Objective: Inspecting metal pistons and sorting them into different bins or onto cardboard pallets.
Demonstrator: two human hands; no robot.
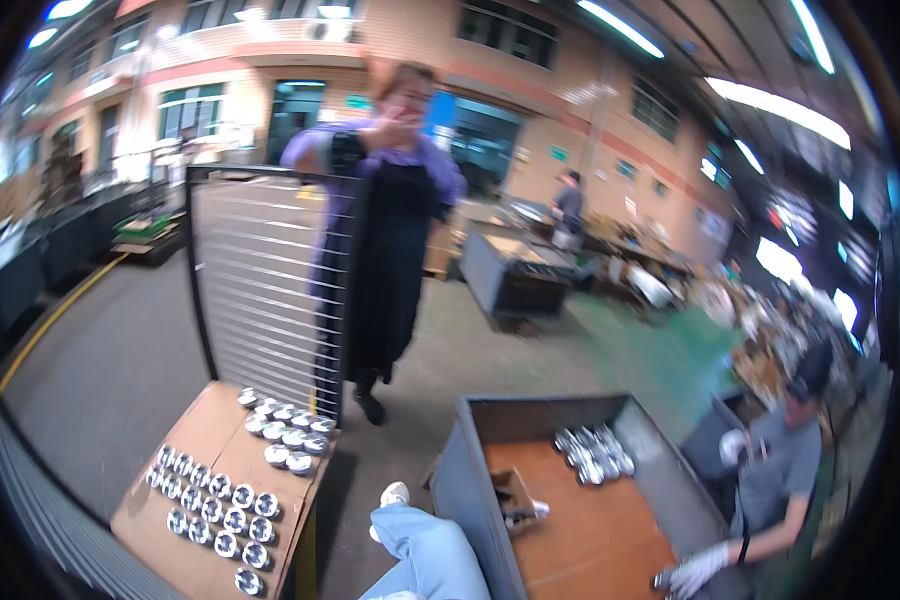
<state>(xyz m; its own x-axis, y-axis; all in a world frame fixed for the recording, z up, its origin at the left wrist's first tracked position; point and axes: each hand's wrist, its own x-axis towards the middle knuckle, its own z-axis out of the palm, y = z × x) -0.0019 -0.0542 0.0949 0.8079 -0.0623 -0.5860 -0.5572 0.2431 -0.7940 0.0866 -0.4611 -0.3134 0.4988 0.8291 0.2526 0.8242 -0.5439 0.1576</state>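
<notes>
Neither of my hands shows; a small pale patch at the bottom edge beside my leg is too little to name. My bent leg in light blue jeans (425, 548) and a white shoe (394, 494) lie between two work surfaces. On the left, a brown cardboard-topped table (175, 430) carries rows of shiny, round metal parts (212, 510), with a second group (288, 432) at its far corner. To the right stands a grey-walled metal bin (460, 450) with an orange-brown bottom. Inside it are a cluster of similar metal parts (595, 455) and a small open cardboard box (510, 490).
A co-worker in grey (778, 455) sits right of the bin, a white-gloved hand (698, 572) at a metal part. Beyond the table rises a black-framed wire rack (270, 280). A person in a dark apron (395, 260) stands behind it. Another grey bin (515, 270) is farther back.
</notes>
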